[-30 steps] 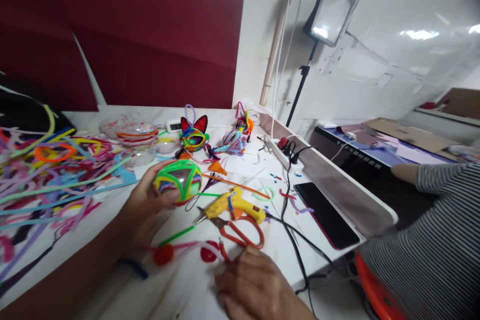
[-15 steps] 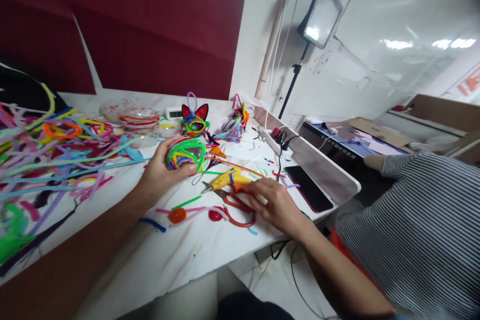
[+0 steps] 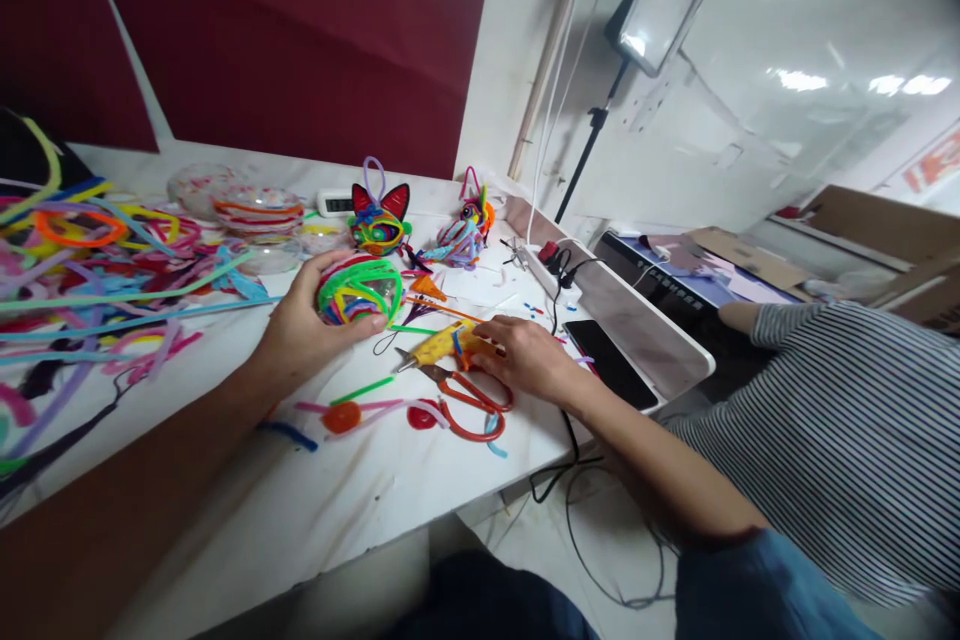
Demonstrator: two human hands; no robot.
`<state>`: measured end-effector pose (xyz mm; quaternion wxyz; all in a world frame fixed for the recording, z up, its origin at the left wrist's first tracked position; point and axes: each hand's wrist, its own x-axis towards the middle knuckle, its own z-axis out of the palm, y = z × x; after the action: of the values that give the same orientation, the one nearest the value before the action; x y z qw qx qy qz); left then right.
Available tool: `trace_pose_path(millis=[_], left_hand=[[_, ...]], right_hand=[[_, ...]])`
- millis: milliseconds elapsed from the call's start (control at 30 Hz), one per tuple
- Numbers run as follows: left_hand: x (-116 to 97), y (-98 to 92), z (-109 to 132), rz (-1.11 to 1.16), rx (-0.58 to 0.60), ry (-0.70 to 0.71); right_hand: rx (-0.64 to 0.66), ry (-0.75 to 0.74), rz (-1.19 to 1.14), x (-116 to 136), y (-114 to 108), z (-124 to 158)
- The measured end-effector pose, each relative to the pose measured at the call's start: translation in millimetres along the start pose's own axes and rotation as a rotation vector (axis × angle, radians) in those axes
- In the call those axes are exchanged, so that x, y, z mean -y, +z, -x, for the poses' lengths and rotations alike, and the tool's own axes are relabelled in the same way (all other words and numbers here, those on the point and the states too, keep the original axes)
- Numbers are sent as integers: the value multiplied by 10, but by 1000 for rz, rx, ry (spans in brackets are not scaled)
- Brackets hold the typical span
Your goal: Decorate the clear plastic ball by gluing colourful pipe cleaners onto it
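Note:
My left hand (image 3: 300, 323) is wrapped around a clear ball (image 3: 361, 292) covered in green, yellow and multicoloured pipe cleaners, holding it just above the table. My right hand (image 3: 521, 357) has its fingers closed over the rear of a yellow hot glue gun (image 3: 437, 346), whose metal nozzle points left. Part of the gun's handle is hidden by the fingers. Right below it lie orange-handled scissors (image 3: 471, 432). An orange disc (image 3: 342, 417), a red disc (image 3: 421, 414) and a short green pipe cleaner (image 3: 361, 390) are close by.
Loose pipe cleaners (image 3: 90, 270) heap up at the left, beside clear bowl-like pieces (image 3: 259, 212). Two pipe-cleaner figures (image 3: 379, 223) stand at the back. A power strip (image 3: 551, 275) and a phone (image 3: 611, 362) lie right. A person in a striped shirt (image 3: 817, 450) is at the right.
My right hand has shifted up from beside the scissors handles onto the back of the glue gun. The left hand still holds the ball. The view has turned slightly.

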<state>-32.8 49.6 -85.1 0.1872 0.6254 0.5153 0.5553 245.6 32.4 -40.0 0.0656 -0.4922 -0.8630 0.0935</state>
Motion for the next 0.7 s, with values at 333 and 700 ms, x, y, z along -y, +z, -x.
trace_pose_path(millis=[333,700], left_hand=[[-162,-38,38,-270,-90,211],[-126,-80,21,-407,-120,374]], right_hand=[[122,48,-163,-164,29,-323],[76,-104,-510,-353,26,-156]])
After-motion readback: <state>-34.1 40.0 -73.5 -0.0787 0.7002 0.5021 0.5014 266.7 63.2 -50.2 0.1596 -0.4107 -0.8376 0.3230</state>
